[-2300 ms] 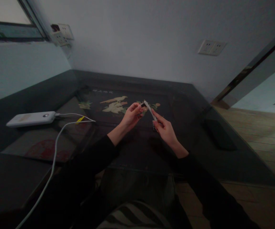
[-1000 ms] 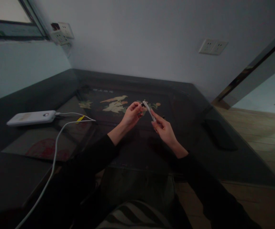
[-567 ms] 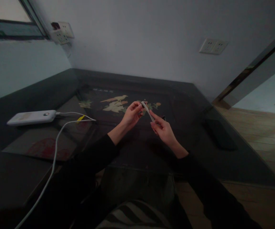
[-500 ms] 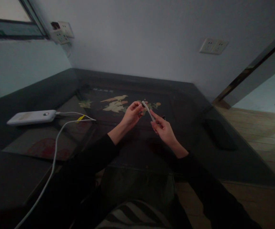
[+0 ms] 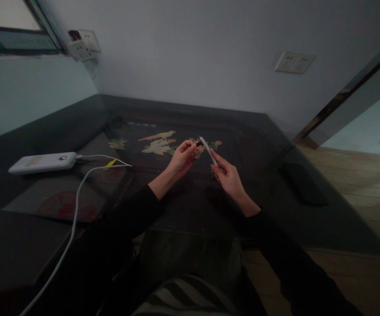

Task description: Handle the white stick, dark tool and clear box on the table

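Note:
Over the middle of the dark table, my left hand pinches a small black piece between thumb and fingertips. My right hand grips the lower end of a thin pale stick-like object, which leans up and to the left. Its upper end is beside the black piece; whether they touch cannot be made out. Some small thing shows dimly just below the fingers of my right hand, too dark to name. Beneath both hands the tabletop carries a bird and flower picture.
A white power bank lies on the left of the table, with a white cable curving toward me and a yellow tag on it. A dark flat object rests at the right. Wall sockets are behind the table.
The upper end of the pale stick has shifted slightly right, away from my left fingertips, and the black piece now shows more clearly. My right hand has moved a little right.

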### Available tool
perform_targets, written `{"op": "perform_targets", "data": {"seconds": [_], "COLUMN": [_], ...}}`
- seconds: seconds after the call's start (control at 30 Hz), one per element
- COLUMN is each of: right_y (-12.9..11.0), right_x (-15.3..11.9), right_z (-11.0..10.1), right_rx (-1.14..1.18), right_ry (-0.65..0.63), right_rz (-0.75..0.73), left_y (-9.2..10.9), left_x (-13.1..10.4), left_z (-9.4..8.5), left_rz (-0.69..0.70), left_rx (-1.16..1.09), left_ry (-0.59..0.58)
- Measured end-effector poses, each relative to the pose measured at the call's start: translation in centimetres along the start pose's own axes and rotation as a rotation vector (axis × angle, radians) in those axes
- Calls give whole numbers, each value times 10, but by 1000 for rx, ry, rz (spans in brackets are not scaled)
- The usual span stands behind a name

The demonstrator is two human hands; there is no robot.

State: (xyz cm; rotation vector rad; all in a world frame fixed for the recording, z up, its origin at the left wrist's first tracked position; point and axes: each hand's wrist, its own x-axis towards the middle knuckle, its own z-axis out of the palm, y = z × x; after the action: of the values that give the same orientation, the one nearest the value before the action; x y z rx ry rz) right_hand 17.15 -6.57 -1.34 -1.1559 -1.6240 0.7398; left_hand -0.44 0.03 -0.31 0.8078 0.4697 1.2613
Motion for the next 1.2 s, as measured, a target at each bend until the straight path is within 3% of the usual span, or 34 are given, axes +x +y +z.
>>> {"op": "perform_targets", "data": {"seconds": [0.37,1.2], "right_y": [3,1], "right_x": [-2,-4], "right_z": [4,4], "right_rx": [91,22], "right_ry": [40,58], "right_rz": [15,-6], "left_y": [-1,-2], "left_x": [-2,-4], "left_z": [4,5], "left_rz": [-15,-26], "left_rx": [4,-1], "left_ry": [-7,-36]}}
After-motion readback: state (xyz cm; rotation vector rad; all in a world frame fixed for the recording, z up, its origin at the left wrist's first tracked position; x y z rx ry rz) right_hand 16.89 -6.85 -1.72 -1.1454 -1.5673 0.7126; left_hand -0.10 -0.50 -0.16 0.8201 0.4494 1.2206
